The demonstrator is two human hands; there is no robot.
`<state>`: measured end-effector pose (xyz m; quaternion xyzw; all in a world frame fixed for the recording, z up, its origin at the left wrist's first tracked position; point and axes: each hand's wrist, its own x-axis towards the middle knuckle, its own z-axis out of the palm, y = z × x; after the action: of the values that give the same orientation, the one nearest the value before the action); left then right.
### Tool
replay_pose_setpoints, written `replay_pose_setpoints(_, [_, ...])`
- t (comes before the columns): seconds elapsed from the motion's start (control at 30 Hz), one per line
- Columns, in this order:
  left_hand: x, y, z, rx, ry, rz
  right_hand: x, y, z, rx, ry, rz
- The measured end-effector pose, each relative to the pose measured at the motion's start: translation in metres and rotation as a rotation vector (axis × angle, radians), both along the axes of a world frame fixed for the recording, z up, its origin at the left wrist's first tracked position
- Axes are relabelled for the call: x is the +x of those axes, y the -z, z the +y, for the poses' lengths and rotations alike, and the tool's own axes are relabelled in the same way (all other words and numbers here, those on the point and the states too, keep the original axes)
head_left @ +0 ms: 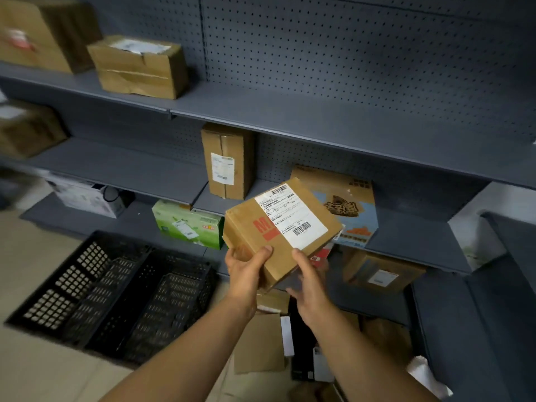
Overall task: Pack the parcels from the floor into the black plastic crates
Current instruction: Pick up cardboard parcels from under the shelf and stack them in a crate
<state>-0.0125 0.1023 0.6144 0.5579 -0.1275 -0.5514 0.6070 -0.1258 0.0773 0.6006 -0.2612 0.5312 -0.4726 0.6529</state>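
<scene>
both hands grip a brown parcel (278, 227) above the floor. left hand (246, 271) fingers curl round its near corner; right hand (311, 288) fingers pinch its edge. black crates (116, 291) sit left.

Matt brown cardboard parcel (278, 227), glossy paper label (291, 215); black perforated plastic crates (116, 294).

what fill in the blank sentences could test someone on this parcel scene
1. Both hands hold a brown box with a ____ shipping label on top.
2. The black crates sit on the ____.
3. The green box lies on the ____ shelf.
4. The left hand grips the box's ____ corner.

Missing words: white; floor; bottom; near
</scene>
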Motion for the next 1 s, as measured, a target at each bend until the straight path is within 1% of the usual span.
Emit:
replay_pose_setpoints(0.1, [0.054,0.005,0.022,0.0,-0.004,-0.032,0.02,-0.004,-0.001,-0.141,-0.003,0.331])
replay_pose_setpoints(0.13, [0.073,0.006,0.031,0.009,-0.003,-0.048,0.028,-0.005,-0.001,-0.169,-0.037,0.455])
replay_pose_setpoints(0.17, [0.093,0.008,0.04,0.013,-0.001,-0.062,0.038,-0.006,0.001,-0.194,-0.074,0.548])
replay_pose_setpoints(0.2, [0.113,0.007,0.051,0.017,0.0,-0.062,0.05,-0.008,0.006,-0.214,-0.133,0.592])
replay_pose_setpoints(0.33, [0.197,0.008,0.104,0.022,0.033,-0.113,0.124,-0.013,0.043,-0.292,-0.354,0.568])
replay_pose_setpoints(0.4, [0.244,0.011,0.133,0.034,0.052,-0.131,0.17,-0.01,0.069,-0.311,-0.4,0.598])
replay_pose_setpoints(0.5, [0.315,0.008,0.179,0.023,0.057,-0.207,0.244,-0.001,0.109,-0.324,-0.47,0.67])
replay_pose_setpoints(0.57, [0.361,0.01,0.208,0.053,0.045,-0.307,0.293,0.006,0.137,-0.337,-0.509,0.725])
replay_pose_setpoints(0.67, [0.428,0.019,0.243,0.187,-0.001,-0.541,0.36,0.012,0.176,-0.368,-0.569,0.768])
replay_pose_setpoints(0.73, [0.47,0.038,0.257,0.243,-0.026,-0.6,0.396,0.018,0.194,-0.367,-0.602,0.778])
replay_pose_setpoints(0.83, [0.511,0.053,0.271,0.261,-0.04,-0.667,0.438,0.026,0.212,-0.371,-0.64,0.801])
replay_pose_setpoints(0.9, [0.523,0.034,0.276,0.237,-0.03,-0.723,0.459,0.03,0.216,-0.379,-0.665,0.798])
replay_pose_setpoints(1.0, [0.546,0.037,0.27,0.253,0.019,-0.833,0.487,0.038,0.21,-0.392,-0.696,0.818])
